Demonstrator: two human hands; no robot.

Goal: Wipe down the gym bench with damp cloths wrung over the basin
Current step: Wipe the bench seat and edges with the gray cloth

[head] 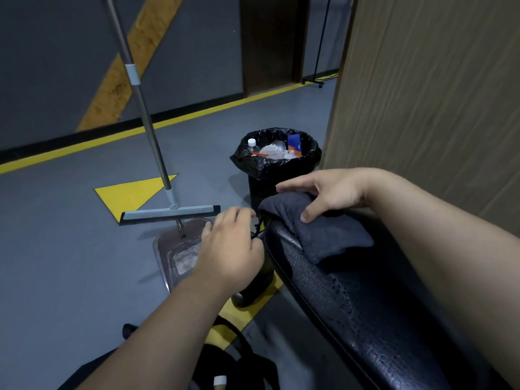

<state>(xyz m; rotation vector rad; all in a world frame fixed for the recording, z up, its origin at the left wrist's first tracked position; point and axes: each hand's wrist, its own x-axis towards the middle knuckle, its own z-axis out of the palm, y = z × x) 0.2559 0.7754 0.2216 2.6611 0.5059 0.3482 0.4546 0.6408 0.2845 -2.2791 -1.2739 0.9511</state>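
Working over a grey rubber floor [70, 220] banded with yellow, beside a wood-grain wall panel [422, 94]. Pressing down with the right hand [332, 192], fingers spread and fairly straight, thumb on the near fold, pinning a dark grey folded terry cloth [323, 232] flat on the far end of the black textured padded gym bench [351, 291]. Pinching with the left hand [230, 249], fingers curled tight, a thin black strand [259, 228] dangling at the cloth's corner; cannot tell whether part of the cloth. Probably steadying the cloth against sliding off the rounded end. Noting droplets beading along the pad, so likely wiping partway through. Keeping both hands at the bench's edge, just above a clear plastic basin [180, 257] on the floor, handy for wringing. Finding tight quarters beyond: a blue-grey squeegee on a metal pole [168, 213] just behind the basin, a black lined waste bin [277, 161] just past the bench end. Seeing open room only leftward over bare floor and back along the pad.
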